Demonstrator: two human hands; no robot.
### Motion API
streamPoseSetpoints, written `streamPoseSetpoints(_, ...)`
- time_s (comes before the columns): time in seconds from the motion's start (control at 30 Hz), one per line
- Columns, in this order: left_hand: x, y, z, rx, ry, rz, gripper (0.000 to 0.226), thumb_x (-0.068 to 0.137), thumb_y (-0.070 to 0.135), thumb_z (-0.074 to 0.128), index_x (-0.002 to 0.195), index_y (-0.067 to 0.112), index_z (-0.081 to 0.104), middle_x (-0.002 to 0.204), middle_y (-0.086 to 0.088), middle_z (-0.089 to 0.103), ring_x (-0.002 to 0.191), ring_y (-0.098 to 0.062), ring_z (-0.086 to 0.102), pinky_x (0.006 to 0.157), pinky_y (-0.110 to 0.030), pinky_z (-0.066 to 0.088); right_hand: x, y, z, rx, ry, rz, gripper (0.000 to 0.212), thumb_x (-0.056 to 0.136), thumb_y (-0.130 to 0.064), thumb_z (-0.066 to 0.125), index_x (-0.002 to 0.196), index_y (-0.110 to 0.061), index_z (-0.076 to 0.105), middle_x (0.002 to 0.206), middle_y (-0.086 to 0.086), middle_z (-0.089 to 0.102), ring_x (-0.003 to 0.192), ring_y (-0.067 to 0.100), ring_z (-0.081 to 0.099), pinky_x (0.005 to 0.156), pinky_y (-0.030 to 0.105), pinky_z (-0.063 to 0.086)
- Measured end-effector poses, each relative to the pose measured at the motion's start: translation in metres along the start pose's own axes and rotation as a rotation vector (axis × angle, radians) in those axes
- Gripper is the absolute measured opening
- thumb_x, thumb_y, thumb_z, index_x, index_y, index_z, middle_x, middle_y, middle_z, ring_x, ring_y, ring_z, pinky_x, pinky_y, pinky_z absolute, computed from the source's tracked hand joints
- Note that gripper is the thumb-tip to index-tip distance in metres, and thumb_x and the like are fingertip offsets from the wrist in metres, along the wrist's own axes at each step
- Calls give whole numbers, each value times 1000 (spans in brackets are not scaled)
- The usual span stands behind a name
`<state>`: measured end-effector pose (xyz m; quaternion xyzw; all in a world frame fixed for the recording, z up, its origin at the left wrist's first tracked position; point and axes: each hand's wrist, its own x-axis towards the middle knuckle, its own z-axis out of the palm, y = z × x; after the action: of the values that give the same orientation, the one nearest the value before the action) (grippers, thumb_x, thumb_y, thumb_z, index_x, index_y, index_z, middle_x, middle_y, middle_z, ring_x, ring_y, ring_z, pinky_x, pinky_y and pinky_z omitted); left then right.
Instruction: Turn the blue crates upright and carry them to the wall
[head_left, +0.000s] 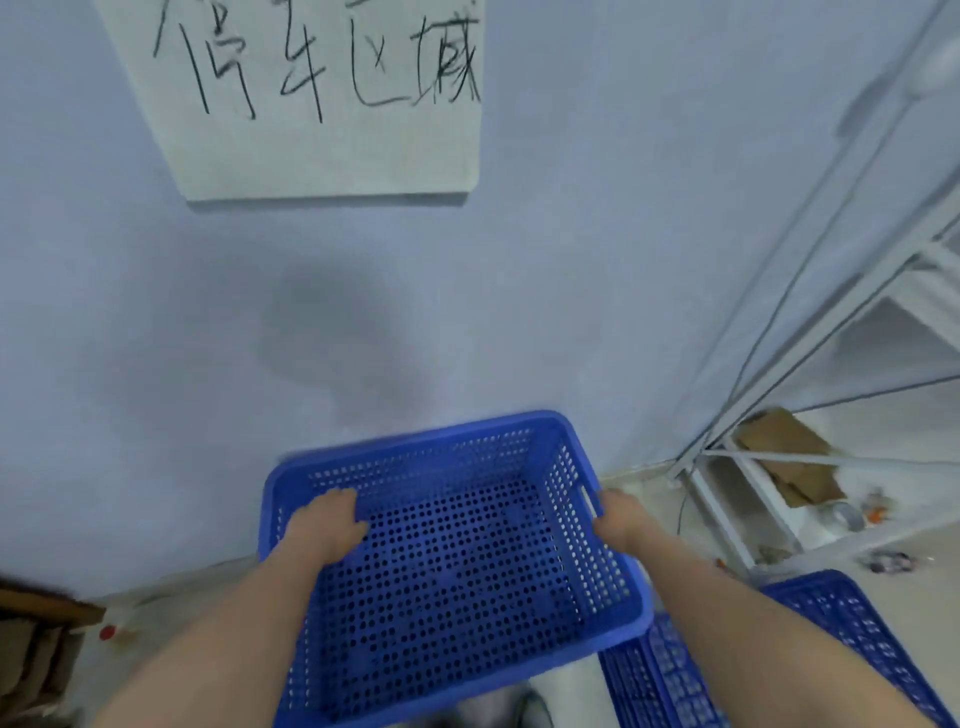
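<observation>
Pale wall (571, 260) w/ handwritten sign (332, 98) dead ahead: we hold the upright blue crate (447, 561) just short of it, left hand (324, 525) & right hand (621, 519) curled on its side rims, risking a snag on the second crate (779, 654) near-right.

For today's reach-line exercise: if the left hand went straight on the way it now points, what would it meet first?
The left hand grips the left rim of the upright blue crate and points toward the wall. Straight on, it would probably meet the crate's far wall first, then that wall; depth is unclear.
</observation>
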<state>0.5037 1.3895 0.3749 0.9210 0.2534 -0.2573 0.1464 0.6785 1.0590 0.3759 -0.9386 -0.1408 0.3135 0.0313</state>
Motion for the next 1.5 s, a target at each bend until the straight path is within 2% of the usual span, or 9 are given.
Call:
streamPoseSetpoints(0.17,1,72,-73,106,129,181,67,95,45,37,152,15,18,156,-9,28,136,-25,38,109,-34,35,-49,41,-54,73,150,77,61,93,-23,46,148,-7,25,155,12,29,141,25,32,113,32,28)
streamPoseSetpoints(0.4,-30,238,-118,265,237,530,73,94,46,40,153,14,13,160,-7,18,145,-21,22,116,-33,20,-135,140,-96,187,347,264,54,93,-39,46,140,-14,39,142,11,45,128,28,46,104,37,40)
streamPoseSetpoints(0.53,-68,345,-121,336,292,698,73,94,47,38,153,14,11,161,-5,14,148,-21,14,119,-36,15,-189,209,-111,236,403,359,63,90,-36,47,146,-16,28,147,12,39,129,30,43,104,40,40)
streamPoseSetpoints(0.67,-115,444,-99,366,291,837,75,93,49,38,154,14,11,162,-5,12,148,-21,11,119,-37,14,-243,275,-111,294,425,480,71,92,-41,44,152,-18,14,158,10,22,142,28,28,112,40,29)
streamPoseSetpoints(0.8,-163,526,-66,405,279,948,76,92,50,40,153,13,14,160,-9,17,147,-23,17,117,-36,19,-290,339,-106,314,445,558,72,92,-39,44,152,-17,12,157,9,21,142,28,28,113,39,29)
streamPoseSetpoints(0.93,-205,595,-23,431,236,1039,77,92,50,39,154,15,9,162,-7,10,148,-22,13,119,-35,15,-325,392,-93,366,468,607,74,93,-37,45,153,-14,9,160,9,15,146,25,20,117,38,23)
streamPoseSetpoints(1.2,-241,682,54,657,182,1153,78,91,51,38,154,16,9,162,-5,8,149,-23,8,120,-39,14,-363,468,-41,414,407,716,77,93,-42,42,153,-16,2,162,8,4,149,23,9,119,39,18)
streamPoseSetpoints(1.33,-238,721,81,716,135,1194,80,91,51,36,154,15,3,163,-5,5,149,-21,7,120,-38,13,-370,501,-21,458,382,794,76,93,-42,42,153,-17,2,162,8,5,149,23,8,118,41,17)
streamPoseSetpoints(1.5,-215,769,119,743,74,1264,79,92,54,35,154,15,8,162,-6,7,149,-24,9,119,-40,17,-358,540,2,551,351,905,77,92,-41,41,153,-17,1,162,6,5,149,21,5,119,40,15)
